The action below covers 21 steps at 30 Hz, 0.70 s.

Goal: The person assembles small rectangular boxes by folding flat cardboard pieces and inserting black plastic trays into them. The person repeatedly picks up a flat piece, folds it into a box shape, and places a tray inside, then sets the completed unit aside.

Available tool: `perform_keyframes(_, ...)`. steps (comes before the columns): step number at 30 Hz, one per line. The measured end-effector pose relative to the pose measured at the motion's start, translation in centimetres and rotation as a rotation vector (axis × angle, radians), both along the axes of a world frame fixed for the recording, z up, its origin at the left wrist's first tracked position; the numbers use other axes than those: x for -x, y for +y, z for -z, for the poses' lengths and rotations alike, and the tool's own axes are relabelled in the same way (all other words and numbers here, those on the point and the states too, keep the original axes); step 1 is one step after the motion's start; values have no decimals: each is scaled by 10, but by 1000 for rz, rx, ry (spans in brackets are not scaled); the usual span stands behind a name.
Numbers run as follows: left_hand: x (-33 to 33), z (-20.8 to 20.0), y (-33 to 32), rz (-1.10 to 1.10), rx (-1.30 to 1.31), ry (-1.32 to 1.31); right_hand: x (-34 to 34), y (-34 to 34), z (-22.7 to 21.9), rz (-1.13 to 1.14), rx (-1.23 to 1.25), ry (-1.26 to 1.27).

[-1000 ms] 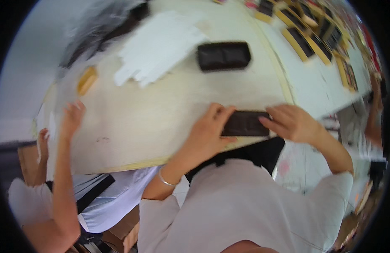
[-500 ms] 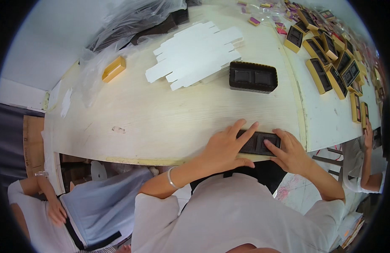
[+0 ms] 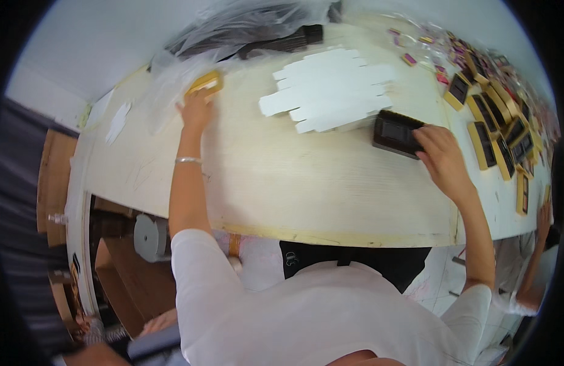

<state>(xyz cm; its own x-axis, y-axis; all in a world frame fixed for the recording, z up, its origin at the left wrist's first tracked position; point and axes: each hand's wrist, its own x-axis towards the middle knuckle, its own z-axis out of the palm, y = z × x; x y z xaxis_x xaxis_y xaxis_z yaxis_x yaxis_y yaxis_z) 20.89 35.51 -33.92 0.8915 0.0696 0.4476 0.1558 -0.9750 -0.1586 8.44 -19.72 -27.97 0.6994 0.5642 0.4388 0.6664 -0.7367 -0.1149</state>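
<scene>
lying toward the far left of the table (image 3: 294, 189), the yellow box (image 3: 210, 82) meets the fingertips of the left hand (image 3: 198, 111), half open with its thumb spread; the right hand (image 3: 442, 155) bends over the right end of the black tray (image 3: 393, 132), its grip too hidden to tell; white card (image 3: 331, 91) lies between, more boxes (image 3: 482, 145) heaped at right

Bright, soft, even light; source out of frame. Bench (image 3: 306, 189) well lit, faint soft shadow right of the left forearm (image 3: 187, 189). White card (image 3: 331, 91) near clipping, little surface detail. Sheen on the plastic (image 3: 233, 30). Tray (image 3: 395, 131) dark, low contrast. Slight blur on left hand (image 3: 198, 113). Fisheye bends bench edges; corners black. Far-right pile (image 3: 502, 131) soft.
</scene>
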Motion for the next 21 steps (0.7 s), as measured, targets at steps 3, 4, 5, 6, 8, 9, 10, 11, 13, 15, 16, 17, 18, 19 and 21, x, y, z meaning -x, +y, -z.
perform_keyframes(3,18,-4,-24,14,-66,228,-13,-1,17,-6,123,-59)
perform_keyframes(4,31,6,-22,144,-18,116,-13,-2,17,-1,130,-58)
perform_keyframes(5,44,14,-20,262,29,3,-14,-2,16,3,91,-15)
perform_keyframes(6,54,10,-30,225,231,89,-15,-3,15,15,55,28)
perform_keyframes(8,70,-5,-43,165,439,163,-15,-5,10,25,-11,92)
perform_keyframes(9,75,-9,-45,148,452,145,-15,-5,5,25,-36,113)
perform_keyframes(10,76,-12,-42,121,461,119,-16,-4,1,13,-65,129)
perform_keyframes(11,71,-13,-39,172,378,72,-16,-5,0,9,-79,144)
perform_keyframes(13,58,-13,-29,261,207,-27,-5,-10,-11,24,-273,107)
perform_keyframes(15,31,-15,-22,429,154,15,10,-17,-6,-4,-627,120)
perform_keyframes(16,17,-14,-19,442,136,56,19,-27,3,-30,-885,159)
perform_keyframes(17,9,-13,-14,440,111,101,28,-31,-3,32,-890,251)
perform_keyframes(18,-2,-12,-15,381,69,200,42,-37,-15,114,-876,336)
perform_keyframes(19,-14,-8,-12,423,24,236,51,-43,-12,199,-899,375)
perform_keyframes(21,-17,-15,-42,311,200,297,67,-52,-5,316,-927,466)
